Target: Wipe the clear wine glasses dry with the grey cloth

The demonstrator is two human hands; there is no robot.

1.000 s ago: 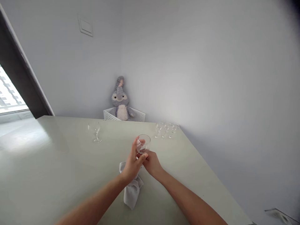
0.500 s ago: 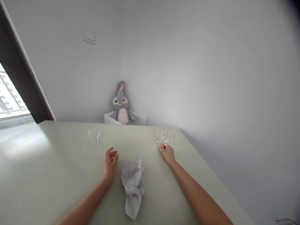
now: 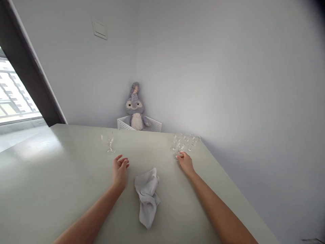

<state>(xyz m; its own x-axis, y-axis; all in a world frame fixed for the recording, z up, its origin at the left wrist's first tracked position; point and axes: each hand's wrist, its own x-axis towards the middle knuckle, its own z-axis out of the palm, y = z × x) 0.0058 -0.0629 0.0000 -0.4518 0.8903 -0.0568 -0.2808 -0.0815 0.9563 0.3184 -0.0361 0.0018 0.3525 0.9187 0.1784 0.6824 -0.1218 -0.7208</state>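
My right hand (image 3: 186, 163) pinches the short stem of a clear stemmed glass (image 3: 179, 148), which stands upright at the front of a cluster of similar glasses (image 3: 187, 138) on the right. Part of that stem is covered by the fingers. On the other side, my left hand (image 3: 121, 171) rests above the table with loosely bent, parted fingers and nothing in them. Beyond it, at the left, is more clear stemmed glassware (image 3: 110, 139), apart from the hand. A crumpled light grey cloth (image 3: 147, 198) lies between my forearms.
The pale table (image 3: 71, 189) meets a wall along its right side. Behind the far edge, a grey plush toy (image 3: 136, 112) sits in a white perforated basket (image 3: 156, 126). A dark-framed opening (image 3: 17, 91) is at the left.
The camera view has shifted, so everything appears slightly higher and further right. My right hand stays at the front glass's stem; my left hand remains loosely open. The cloth has not visibly moved.
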